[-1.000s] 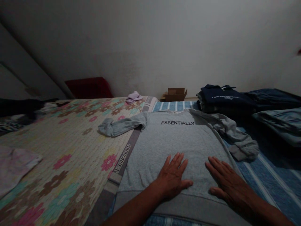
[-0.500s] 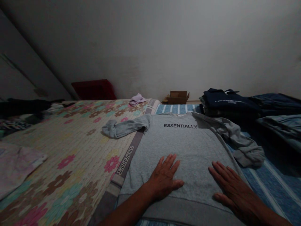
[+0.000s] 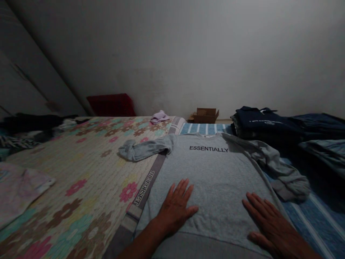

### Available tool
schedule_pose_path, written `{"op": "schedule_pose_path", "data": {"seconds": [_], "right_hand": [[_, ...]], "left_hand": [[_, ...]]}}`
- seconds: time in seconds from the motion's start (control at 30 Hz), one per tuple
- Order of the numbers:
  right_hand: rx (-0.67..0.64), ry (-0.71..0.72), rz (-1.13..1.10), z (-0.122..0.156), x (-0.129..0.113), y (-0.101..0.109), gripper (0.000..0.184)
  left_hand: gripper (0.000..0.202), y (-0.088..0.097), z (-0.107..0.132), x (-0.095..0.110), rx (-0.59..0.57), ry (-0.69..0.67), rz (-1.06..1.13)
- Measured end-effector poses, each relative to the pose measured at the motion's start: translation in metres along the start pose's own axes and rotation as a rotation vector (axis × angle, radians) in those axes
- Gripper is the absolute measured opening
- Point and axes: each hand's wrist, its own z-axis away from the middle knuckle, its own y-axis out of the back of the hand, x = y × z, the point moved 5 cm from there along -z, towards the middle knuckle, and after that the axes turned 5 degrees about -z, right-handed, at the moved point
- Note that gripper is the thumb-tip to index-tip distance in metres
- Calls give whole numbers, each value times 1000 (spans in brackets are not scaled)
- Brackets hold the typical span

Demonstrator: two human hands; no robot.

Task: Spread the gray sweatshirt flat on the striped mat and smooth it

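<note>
A grey sweatshirt [image 3: 215, 172] printed "ESSENTIALLY" lies face up and spread out on the bed. My left hand [image 3: 176, 207] rests flat on its lower left part, fingers spread. On the lower right part my right hand [image 3: 268, 225] lies flat too, palm down. Neither hand holds anything. The sweatshirt's left sleeve [image 3: 145, 148] is bunched out over the floral blanket [image 3: 81, 172]; its right sleeve [image 3: 285, 172] is crumpled on the blue striped sheet [image 3: 318, 219].
Stacks of folded dark clothes [image 3: 264, 122] sit at the back right. A cardboard box [image 3: 206, 115], a lilac cloth [image 3: 159, 116] and a red cushion [image 3: 111, 104] are near the wall. Dark garments [image 3: 29, 124] and a pale cloth [image 3: 18, 187] lie at the left.
Both hands have slid apart across the sweatshirt: the left hand moved left, the right hand moved right and nearer to me. The view has tilted slightly.
</note>
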Motion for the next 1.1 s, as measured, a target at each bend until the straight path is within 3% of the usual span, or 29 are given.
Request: {"op": "schedule_pose_path", "data": {"seconds": [0.17,0.33,0.53,1.1], "right_hand": [[33,32,21,-3,-2,3,79],[65,64,33,-6,-3,4,80],[-1,20,-31,-6,0,2,76],[109,104,33,-9,0,-1,81]], "left_hand": [[60,1,6,-16,79,14,-53],[57,-1,16,-50,151,84,-136],[54,-7,32,-86,282,119,-224],[49,-4,53,-104,352,74,-274]]}}
